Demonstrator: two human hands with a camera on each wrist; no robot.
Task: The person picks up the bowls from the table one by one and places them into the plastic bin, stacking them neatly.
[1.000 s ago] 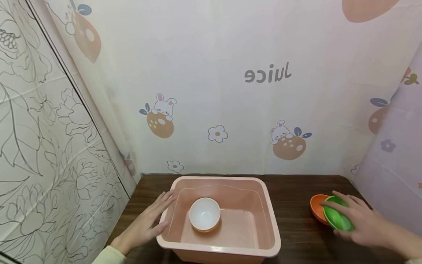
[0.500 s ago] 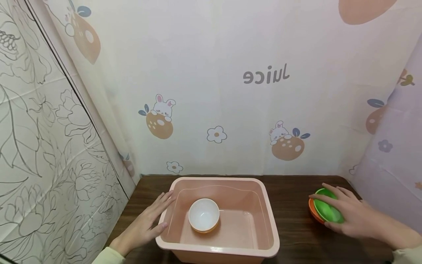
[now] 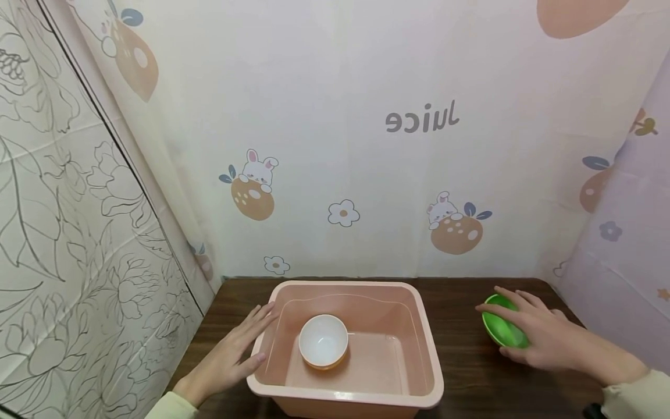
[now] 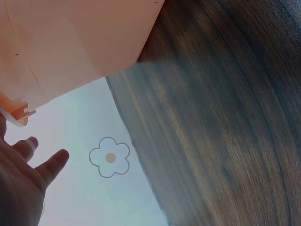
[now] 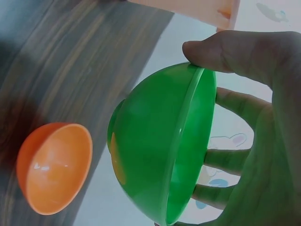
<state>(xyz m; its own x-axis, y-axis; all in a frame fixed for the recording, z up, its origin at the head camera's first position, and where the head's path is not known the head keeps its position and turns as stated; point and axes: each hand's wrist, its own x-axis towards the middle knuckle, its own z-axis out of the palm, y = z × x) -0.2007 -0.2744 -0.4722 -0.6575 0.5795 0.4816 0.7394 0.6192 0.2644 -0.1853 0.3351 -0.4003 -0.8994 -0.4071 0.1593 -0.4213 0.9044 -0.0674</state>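
Note:
My right hand (image 3: 555,337) grips a green bowl (image 3: 502,329) across its rim, thumb on one side and fingers on the other. The right wrist view shows the green bowl raised above the table, with an orange bowl (image 5: 56,169) lying below and beside it. In the head view that orange bowl is hidden behind the green one. My left hand (image 3: 230,358) rests at the left rim of a pink plastic tub (image 3: 345,397), fingers extended. Inside the tub, toward its left, sits a bowl (image 3: 323,340) with a white inside and an orange outside.
The dark wooden table (image 3: 460,372) carries the tub. A patterned cloth wall (image 3: 345,145) stands along the table's back edge. More printed cloth closes in the left and right sides.
My right hand has carried the green bowl leftward and slightly up in the head view, so it covers the orange bowl, which was showing before. My left hand and the tub stayed put.

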